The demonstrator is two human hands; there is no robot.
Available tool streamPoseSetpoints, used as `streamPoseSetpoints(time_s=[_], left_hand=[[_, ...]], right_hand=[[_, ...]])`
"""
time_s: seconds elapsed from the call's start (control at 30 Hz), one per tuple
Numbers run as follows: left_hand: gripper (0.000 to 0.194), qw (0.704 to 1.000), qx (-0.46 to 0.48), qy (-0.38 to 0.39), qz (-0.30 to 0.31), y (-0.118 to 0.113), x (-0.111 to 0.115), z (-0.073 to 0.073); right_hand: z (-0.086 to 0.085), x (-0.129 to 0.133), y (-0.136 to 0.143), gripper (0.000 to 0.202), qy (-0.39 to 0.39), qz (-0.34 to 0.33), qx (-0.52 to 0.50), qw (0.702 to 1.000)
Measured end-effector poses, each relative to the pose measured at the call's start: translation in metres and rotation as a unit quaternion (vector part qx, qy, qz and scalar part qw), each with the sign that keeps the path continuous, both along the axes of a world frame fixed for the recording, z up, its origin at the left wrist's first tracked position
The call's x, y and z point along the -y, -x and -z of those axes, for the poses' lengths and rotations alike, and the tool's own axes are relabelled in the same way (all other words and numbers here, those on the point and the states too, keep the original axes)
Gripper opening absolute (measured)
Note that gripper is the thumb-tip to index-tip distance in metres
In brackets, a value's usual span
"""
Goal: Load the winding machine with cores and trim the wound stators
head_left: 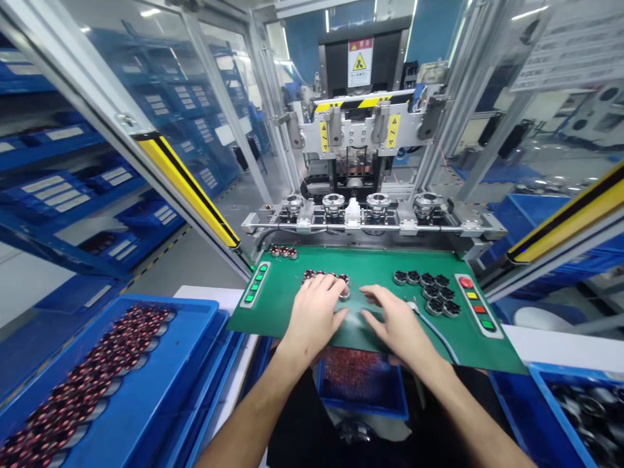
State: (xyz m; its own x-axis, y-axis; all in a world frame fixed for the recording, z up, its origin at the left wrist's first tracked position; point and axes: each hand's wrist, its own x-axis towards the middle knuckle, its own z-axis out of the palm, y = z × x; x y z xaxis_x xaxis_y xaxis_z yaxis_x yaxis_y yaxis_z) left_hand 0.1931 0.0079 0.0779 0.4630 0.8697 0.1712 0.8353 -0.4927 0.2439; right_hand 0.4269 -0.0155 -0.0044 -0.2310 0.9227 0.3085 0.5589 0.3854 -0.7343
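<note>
My left hand (316,311) lies over a group of small copper-wound motor cores (309,275) on the green work mat (358,338). Its fingers bend loosely over them, and the thumb stands apart. One core (344,292) shows beside the fingertips; others are partly hidden beneath. My right hand (397,320) hovers a little to the right, thumb and fingers spread with nothing visible between them. Near it lies a light-blue cable (439,335), its tip close to the knuckles. Several black-topped metal rings (431,292) sit in a cluster further right.
Behind the mat runs a metal fixture rail (355,225) with several round holders, beneath a press head (358,127). Button panels (255,285) flank both sides. A blue tray of cores (195,309) stands left, another blue bin (550,383) right, and a bin (361,403) below the mat's edge.
</note>
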Motion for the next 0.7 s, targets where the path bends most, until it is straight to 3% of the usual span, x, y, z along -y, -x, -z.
streamPoseSetpoints(time_s=[0.07, 0.13, 0.27, 0.37, 0.43, 0.57, 0.7], left_hand=[[0.019, 0.999, 0.027, -0.003, 0.026, -0.017, 0.010, -0.007], [0.016, 0.997, 0.048, 0.002, 0.061, -0.044, 0.013, -0.004], [0.025, 0.991, 0.062, 0.016, 0.121, -0.117, 0.003, 0.027], [0.030, 0.989, 0.055, 0.028, 0.136, -0.163, -0.004, 0.053], [0.026, 0.989, 0.051, 0.037, 0.135, -0.182, -0.006, 0.066], [0.019, 0.989, 0.068, 0.060, 0.117, -0.195, -0.010, 0.078], [0.012, 0.981, 0.137, 0.095, 0.099, -0.194, -0.012, 0.078]], right_hand=[[-0.010, 0.022, -0.044, 0.029, -0.018, 0.063, -0.009, 0.998], [-0.011, 0.039, -0.091, 0.033, -0.032, 0.149, -0.008, 0.988], [0.011, 0.054, -0.154, 0.045, -0.023, 0.251, 0.014, 0.968], [0.032, 0.054, -0.161, 0.048, 0.001, 0.250, 0.012, 0.968], [0.042, 0.051, -0.156, 0.046, 0.011, 0.246, 0.003, 0.969], [0.048, 0.043, -0.145, 0.040, 0.016, 0.254, -0.020, 0.967], [0.043, 0.038, -0.144, 0.042, 0.008, 0.252, -0.057, 0.966]])
